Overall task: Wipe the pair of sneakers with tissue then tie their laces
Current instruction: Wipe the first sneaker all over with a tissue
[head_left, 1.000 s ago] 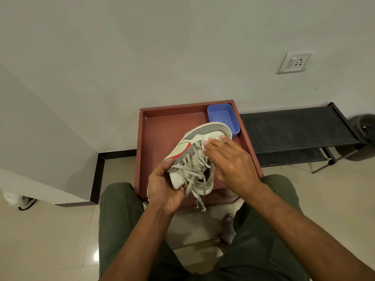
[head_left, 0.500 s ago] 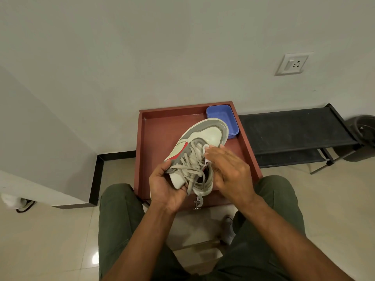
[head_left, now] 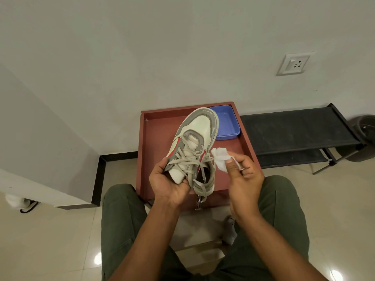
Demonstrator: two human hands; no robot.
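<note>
Sitting over the red-brown table (head_left: 160, 138), I have its raised rim walling in the far and side edges, a blue tub (head_left: 227, 124) tucked in the far right corner and a black shoe rack (head_left: 298, 128) just beyond its right side. Most of the tabletop left of my hands is bare, so there is room to swing or set things down there; the tub crowds the toe end.

Held above the table is the sneaker (head_left: 194, 142), its long axis running away from me, toe pointing toward the wall and slightly right, heel toward my lap. My left hand (head_left: 168, 183) is curled round the heel and the left side of the upper, clamped on it. The laces (head_left: 188, 161) lie slack and untied across the tongue, one end dangling past the heel.

My right hand (head_left: 241, 173) sits just to the right of the shoe, apart from it, thumb and fingers pinching the crumpled tissue (head_left: 221, 159), which nearly meets the right flank near the lacing. So the wiping hand is the nearer one to that flank, and a short move left brings tissue to leather.

Down by my right knee something pale shows on the floor, possibly the second sneaker, though I cannot tell for sure.
</note>
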